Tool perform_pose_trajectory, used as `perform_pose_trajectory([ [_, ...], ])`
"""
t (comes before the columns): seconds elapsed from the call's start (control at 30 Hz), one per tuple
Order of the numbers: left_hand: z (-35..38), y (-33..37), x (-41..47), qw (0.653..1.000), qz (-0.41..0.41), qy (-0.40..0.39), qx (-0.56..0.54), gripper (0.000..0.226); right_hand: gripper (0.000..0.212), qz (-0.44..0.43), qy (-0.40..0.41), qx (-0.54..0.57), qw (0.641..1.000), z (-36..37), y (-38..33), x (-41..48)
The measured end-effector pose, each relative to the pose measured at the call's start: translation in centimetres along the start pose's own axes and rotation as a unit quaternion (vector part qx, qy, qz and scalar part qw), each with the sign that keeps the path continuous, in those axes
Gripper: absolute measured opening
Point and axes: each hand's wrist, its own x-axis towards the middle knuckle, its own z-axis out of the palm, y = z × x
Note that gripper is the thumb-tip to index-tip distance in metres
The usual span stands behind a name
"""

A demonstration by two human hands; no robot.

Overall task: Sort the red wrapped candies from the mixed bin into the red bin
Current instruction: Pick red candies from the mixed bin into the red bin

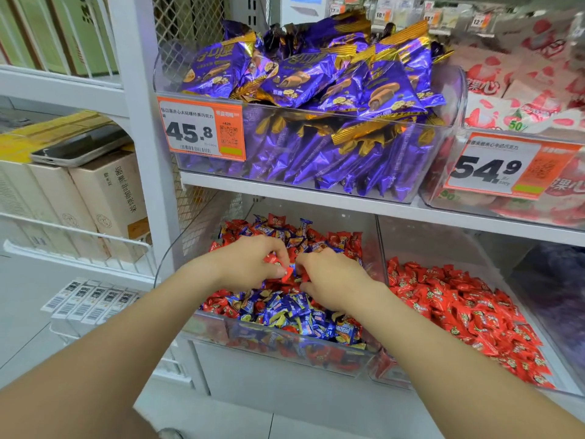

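Observation:
The mixed bin (209, 331) is a clear plastic tub on the lower shelf, filled with red and blue wrapped candies. Both hands are inside it, over the middle of the pile. My left hand (253, 261) has its fingers curled round red wrapped candies (276, 260), and one red wrapper shows at its fingertips. My right hand (329, 277) is close beside it with its fingers dipped into the candies; what they hold is hidden. The red bin (563, 389) stands directly to the right, holding only red candies (459, 308).
Above on the upper shelf stands a clear tub of purple chocolate packs (316, 99) with a 45.8 price tag (201, 133), and a tub of red-and-white packs (519, 99) tagged 54.9. Boxes (104, 201) and a phone (79, 150) fill the left shelving.

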Motion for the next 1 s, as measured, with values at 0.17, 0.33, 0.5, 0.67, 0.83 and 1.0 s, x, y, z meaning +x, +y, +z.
perform_pose_trajectory([
  [0.17,-0.1,-0.3,-0.7,0.98,-0.037,0.03,-0.192,0.005,0.016,0.06,0.087,0.165,0.981,-2.1,0.4,-0.7],
  [0.33,0.9,2.3,-1.6,0.937,-0.042,0.01,-0.348,0.011,0.03,0.071,0.094,0.403,0.908,-5.7,0.9,-6.2],
  [0.5,2.6,6.3,-2.5,0.952,0.067,0.02,-0.299,0.007,0.034,0.08,0.086,0.436,0.892,-8.0,5.8,-12.1],
  [0.67,4.7,11.2,-2.3,0.966,0.22,0.063,-0.12,0.008,0.027,0.147,0.096,0.173,0.969,-4.7,13.5,-13.6],
  [0.83,8.0,15.1,0.4,0.962,0.267,0.062,-0.003,0.013,0.037,0.09,0.014,0.147,0.985,-3.0,16.7,-15.0],
  [1.0,10.1,18.0,4.3,0.962,0.245,0.064,0.097,0.017,0.024,0.196,0.12,0.128,0.965,-2.9,18.7,-15.9],
])
